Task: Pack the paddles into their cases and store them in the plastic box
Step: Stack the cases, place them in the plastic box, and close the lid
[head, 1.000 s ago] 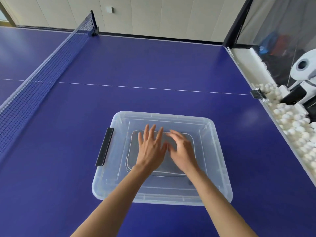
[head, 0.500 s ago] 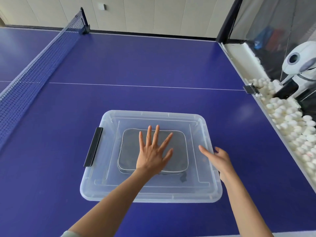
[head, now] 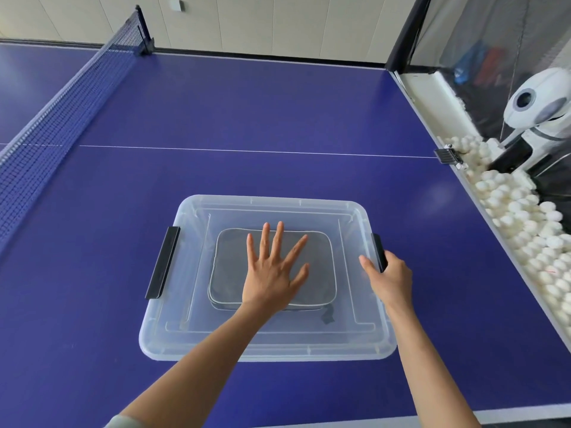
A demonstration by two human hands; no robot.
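A clear plastic box (head: 197,338) with its lid on stands on the blue table-tennis table. Through the lid I see a grey zipped paddle case (head: 321,251) lying flat inside. My left hand (head: 273,270) lies flat on the lid with fingers spread, over the case. My right hand (head: 387,274) grips the black latch (head: 377,245) on the box's right side, thumb on the lid and fingers curled around the latch. The black latch on the left side (head: 162,262) stands flipped outward.
The net (head: 61,106) runs along the left. Beyond the table's right edge a trough holds several white balls (head: 525,223), with a white ball-serving robot (head: 537,115) behind it. The table's near edge (head: 509,412) is at the bottom right.
My right hand left the middle of the lid, moved right and took hold of the right latch. My left hand stayed pressed flat on the lid.
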